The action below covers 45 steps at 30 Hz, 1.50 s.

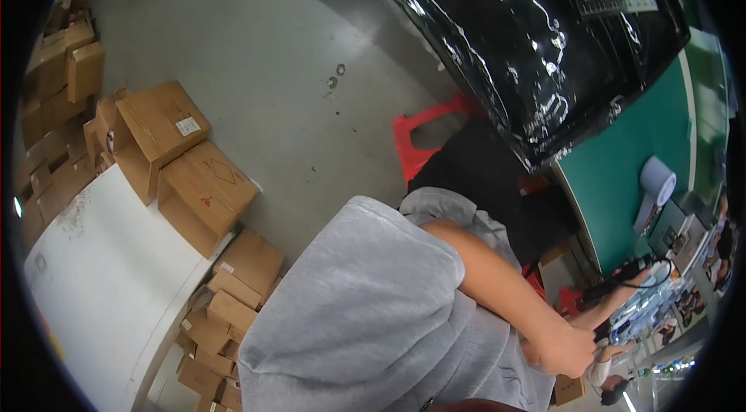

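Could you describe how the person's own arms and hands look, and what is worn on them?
A loose grey sleeve of soft, sweatshirt-like fabric is pushed up above the elbow, leaving the forearm bare. The one hand clearly visible wears no glove, and no watch or ring is visible. The other hand cannot be clearly identified.

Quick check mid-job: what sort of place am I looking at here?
Likely a workshop or small factory floor: stacked cardboard boxes on a bare concrete floor, a green-topped workbench with a black power tool and a paper roll, and a red plastic stool.
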Motion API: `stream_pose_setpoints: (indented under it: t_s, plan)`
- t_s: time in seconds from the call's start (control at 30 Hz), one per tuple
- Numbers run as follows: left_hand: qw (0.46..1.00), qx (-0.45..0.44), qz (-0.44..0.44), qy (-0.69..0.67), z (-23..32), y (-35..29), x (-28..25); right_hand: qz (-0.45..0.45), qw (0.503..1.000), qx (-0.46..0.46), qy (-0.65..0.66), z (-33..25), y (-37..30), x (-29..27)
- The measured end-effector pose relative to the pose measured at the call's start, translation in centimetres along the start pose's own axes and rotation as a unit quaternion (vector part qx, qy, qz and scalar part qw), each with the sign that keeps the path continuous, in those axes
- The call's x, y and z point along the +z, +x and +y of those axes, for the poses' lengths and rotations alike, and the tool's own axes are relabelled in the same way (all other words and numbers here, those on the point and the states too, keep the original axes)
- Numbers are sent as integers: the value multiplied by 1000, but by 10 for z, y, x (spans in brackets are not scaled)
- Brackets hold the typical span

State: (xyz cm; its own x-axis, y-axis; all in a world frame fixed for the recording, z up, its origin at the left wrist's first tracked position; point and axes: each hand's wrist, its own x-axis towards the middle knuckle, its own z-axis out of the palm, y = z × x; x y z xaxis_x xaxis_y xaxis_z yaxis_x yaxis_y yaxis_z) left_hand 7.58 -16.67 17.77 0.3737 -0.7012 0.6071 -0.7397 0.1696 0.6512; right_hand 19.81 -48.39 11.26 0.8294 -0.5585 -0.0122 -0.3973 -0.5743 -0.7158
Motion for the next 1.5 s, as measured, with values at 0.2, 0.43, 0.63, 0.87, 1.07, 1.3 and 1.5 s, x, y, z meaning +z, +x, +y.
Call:
stream_pose_setpoints:
  t_s: [0.2, 0.43, 0.63, 0.87, 1.07, 1.3, 1.5]
  plan:
    - [988, -104, 70, 88, -43, -25, 0, 10, 1000, 10, -9, 1, 5, 2]
    - [964, -94, 246, 25, -73, -17, -50, -3, 1000, 23, 2, -5, -26, 17]
    - [937, -163, 241, 192, -116, -27, -111, -3, 998, 35, 46, -22, -60, 42]
    - [909, -262, 149, 286, -146, -14, -143, 24, 1000, -5, 9, -53, -81, 49]
    - [928, -276, 66, 241, -159, -7, -142, 19, 1000, -4, -24, -55, -83, 44]
    - [919, -310, 54, 238, -168, -6, -149, 9, 999, -23, -22, -54, -81, 44]
    - [920, -297, 28, 256, -168, -3, -149, -10, 1000, -16, 12, -51, -80, 44]
